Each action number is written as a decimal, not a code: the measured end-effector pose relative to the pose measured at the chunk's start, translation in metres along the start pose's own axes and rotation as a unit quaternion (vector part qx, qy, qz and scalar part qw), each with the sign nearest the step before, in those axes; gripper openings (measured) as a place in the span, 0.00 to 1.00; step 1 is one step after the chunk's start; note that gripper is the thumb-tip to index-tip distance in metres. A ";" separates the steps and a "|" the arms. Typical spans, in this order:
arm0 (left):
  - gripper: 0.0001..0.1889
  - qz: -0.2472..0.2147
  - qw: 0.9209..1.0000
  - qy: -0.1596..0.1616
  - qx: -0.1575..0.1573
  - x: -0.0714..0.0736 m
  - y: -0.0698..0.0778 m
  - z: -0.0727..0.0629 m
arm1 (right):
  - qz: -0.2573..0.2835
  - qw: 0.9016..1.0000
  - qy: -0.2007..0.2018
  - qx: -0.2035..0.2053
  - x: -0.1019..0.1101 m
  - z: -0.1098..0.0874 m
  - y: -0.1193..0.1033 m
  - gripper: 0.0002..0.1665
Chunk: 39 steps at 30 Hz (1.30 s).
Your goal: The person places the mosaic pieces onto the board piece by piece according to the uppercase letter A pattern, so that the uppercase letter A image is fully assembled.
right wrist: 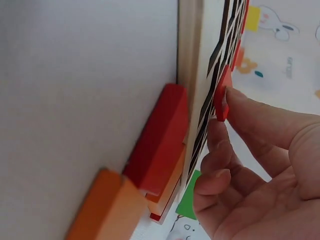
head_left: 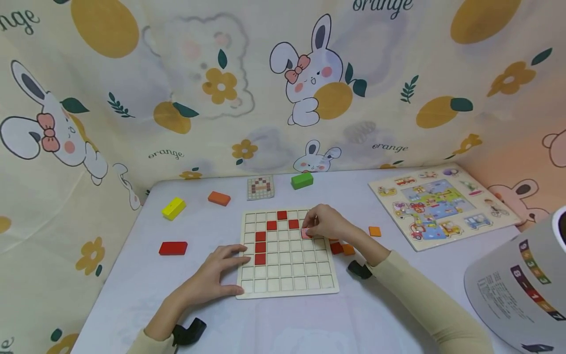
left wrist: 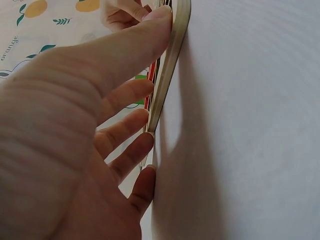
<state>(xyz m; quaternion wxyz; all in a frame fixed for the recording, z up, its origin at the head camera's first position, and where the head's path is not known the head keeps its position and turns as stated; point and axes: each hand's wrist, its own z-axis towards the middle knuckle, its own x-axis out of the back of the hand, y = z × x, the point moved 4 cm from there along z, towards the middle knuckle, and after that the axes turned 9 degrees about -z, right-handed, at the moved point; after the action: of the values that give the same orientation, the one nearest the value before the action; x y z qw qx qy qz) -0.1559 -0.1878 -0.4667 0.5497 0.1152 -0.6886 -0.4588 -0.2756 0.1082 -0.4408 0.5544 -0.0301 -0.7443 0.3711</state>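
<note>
A light wooden grid board (head_left: 293,282) lies on the table, with several red square tiles (head_left: 260,247) set in its cells as a stepped line. My right hand (head_left: 326,222) pinches one more red tile (right wrist: 223,95) at the board's upper right part; in the right wrist view the tile stands tilted against the grid, thumb on its face. At the left edge of the board, my left hand (head_left: 214,273) rests with fingers spread, their tips on the rim and the thumb near the bottom corner. Loose red (head_left: 336,248) and orange tiles (head_left: 349,250) lie beside the board's right edge, partly behind my right forearm.
Behind the board lie a small pattern card (head_left: 261,188) and a green block (head_left: 302,181). Yellow (head_left: 174,208), orange (head_left: 219,198) and red blocks (head_left: 173,248) are at the left. A picture puzzle (head_left: 442,206) and a white tub (head_left: 517,290) stand at the right.
</note>
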 end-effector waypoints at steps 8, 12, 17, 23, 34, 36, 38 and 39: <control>0.35 0.001 1.000 0.005 -0.003 -0.001 0.000 0.000 | -0.025 0.999 0.017 -0.028 0.004 -0.009 -0.002 0.05; 0.35 -0.003 1.000 0.004 -0.003 -0.001 0.000 -0.001 | 0.002 1.000 0.015 -0.013 0.013 -0.027 0.005 0.05; 0.35 -0.005 1.000 0.002 -0.002 -0.001 0.000 0.000 | 0.026 0.999 0.019 0.013 0.019 -0.056 0.019 0.08; 0.35 -0.002 1.000 0.001 0.002 0.000 0.001 0.000 | 0.044 0.999 0.027 0.018 0.015 -0.078 0.027 0.11; 0.35 -0.001 1.000 0.000 0.001 0.000 0.000 0.000 | 0.014 0.999 0.007 0.027 0.009 -0.079 0.030 0.15; 0.35 -0.002 1.000 -0.001 0.002 -0.001 0.000 0.000 | 0.003 1.000 0.006 0.026 0.009 -0.079 0.030 0.15; 0.35 -0.001 1.000 -0.001 0.001 -0.001 0.001 0.000 | -0.006 1.000 0.006 0.026 0.008 -0.080 0.029 0.15; 0.35 0.000 1.000 -0.001 0.001 -0.001 0.001 0.000 | -0.009 1.000 0.006 0.026 0.008 -0.080 0.029 0.15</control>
<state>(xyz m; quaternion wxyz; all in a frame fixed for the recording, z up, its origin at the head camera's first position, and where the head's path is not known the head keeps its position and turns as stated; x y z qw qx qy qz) -0.1553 -0.1871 -0.4665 0.5487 0.1156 -0.6897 -0.4581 -0.2219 0.1745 -0.4425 0.5623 -0.0115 -0.7317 0.3852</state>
